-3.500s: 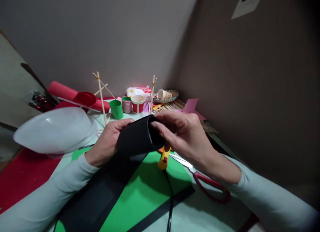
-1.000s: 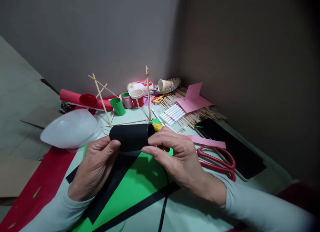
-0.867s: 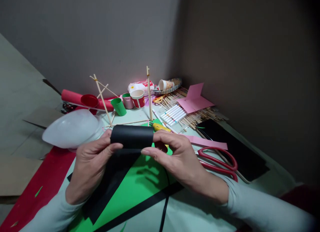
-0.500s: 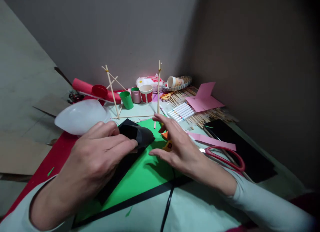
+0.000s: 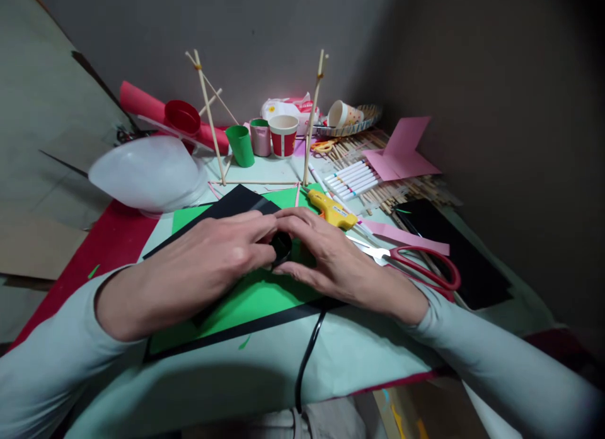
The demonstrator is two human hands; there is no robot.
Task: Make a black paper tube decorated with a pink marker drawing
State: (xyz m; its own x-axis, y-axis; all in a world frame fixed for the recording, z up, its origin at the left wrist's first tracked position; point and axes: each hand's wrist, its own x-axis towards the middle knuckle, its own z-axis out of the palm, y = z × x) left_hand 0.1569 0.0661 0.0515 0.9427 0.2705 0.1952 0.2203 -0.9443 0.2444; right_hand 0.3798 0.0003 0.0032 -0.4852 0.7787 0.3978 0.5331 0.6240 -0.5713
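Between my two hands is a small rolled piece of black paper (image 5: 282,245), its round open end facing me. My left hand (image 5: 222,256) pinches it from the left, thumb and fingers closed on its edge. From the other side my right hand (image 5: 326,253) curls its thumb and fingers around the roll. Under them lie a flat black sheet (image 5: 236,203) and a green sheet (image 5: 255,307). A yellow glue gun (image 5: 333,210) rests just beyond my right hand, and red-handled scissors (image 5: 425,266) lie right of it.
A stick frame (image 5: 208,111) stands at the back near a green cup (image 5: 241,146) and a red-and-white paper cup (image 5: 284,136). White markers (image 5: 352,179), folded pink paper (image 5: 401,152) and several sticks lie right. A translucent bowl (image 5: 146,171) sits left; a black cord (image 5: 309,357) runs toward me.
My right hand has moved in from apart and now touches the black paper. The paper is rolled narrower. The view has tilted down, and the glue gun is now in plain sight.
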